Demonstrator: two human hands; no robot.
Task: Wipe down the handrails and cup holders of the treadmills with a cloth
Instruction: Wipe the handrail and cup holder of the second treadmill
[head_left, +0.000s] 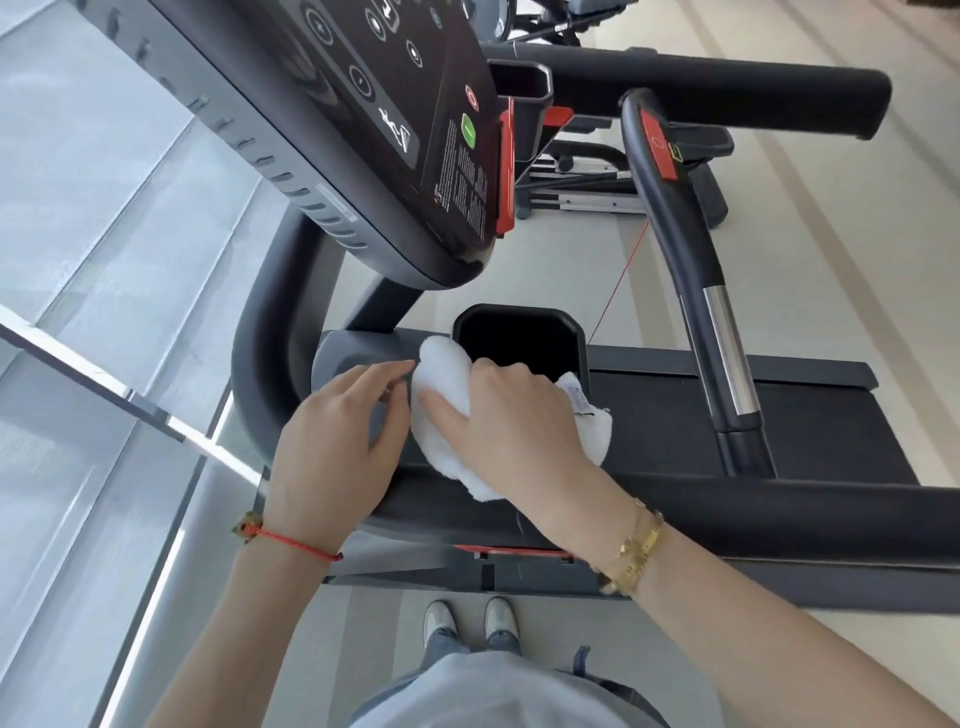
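1. Cloth, white and bunched, lies against the near-left rim of the cup holder, draping down onto the handrail just below it; a small label shows on its right fold.
2. Right hand lies over the cloth with fingers curled round it, holding it to the cup holder's near edge; the thumb stretches left across the white fabric.
3. Left hand sits just left of the cup holder, fingers loosely bent, fingertips touching the cloth's left edge; whether it pinches the fabric cannot be told. A red cord bracelet circles that wrist, a gold bracelet the right one.
4. Cup holder is a black, deep, angular well; its far and right rims are uncovered, and pale floor shows beyond its far rim.
5. Console overhangs above and left of the cup holder, close over the hands.
6. Right of the cup holder, the belt lies open, crossed by an upright grip bar with a chrome section.
7. Handrail runs rightward from below the cup holder, dark and uncovered along that length.
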